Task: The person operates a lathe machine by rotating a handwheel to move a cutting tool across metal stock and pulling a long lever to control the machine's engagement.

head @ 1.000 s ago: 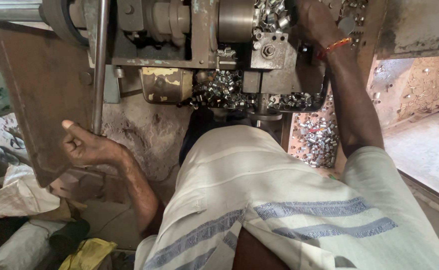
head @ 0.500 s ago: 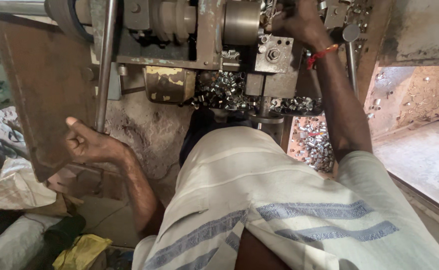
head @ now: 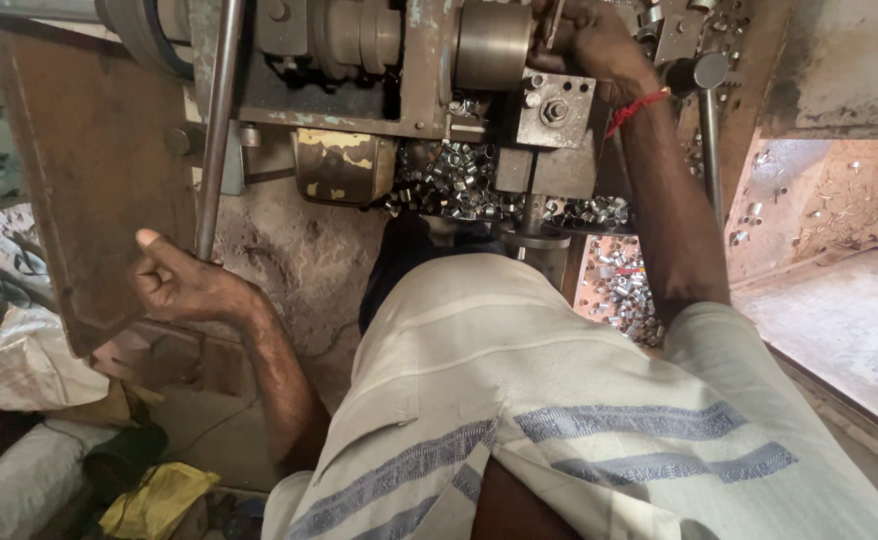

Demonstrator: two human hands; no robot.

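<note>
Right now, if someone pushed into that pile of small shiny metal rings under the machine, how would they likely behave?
The small metal rings lie loose in a heap, so a push would probably scatter them. Being short cylinders, they look apt to roll. More rings lie lower down, which suggests they spill easily. Each seems rigid and light.

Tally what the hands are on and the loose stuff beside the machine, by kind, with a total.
Hands: 2, the left hand on the lever rod, the right hand up at the machine
Lever rods: 1
Yellow cloths: 1
Heaps of small metal rings: 1, rings too many to count
Total: 5
</note>
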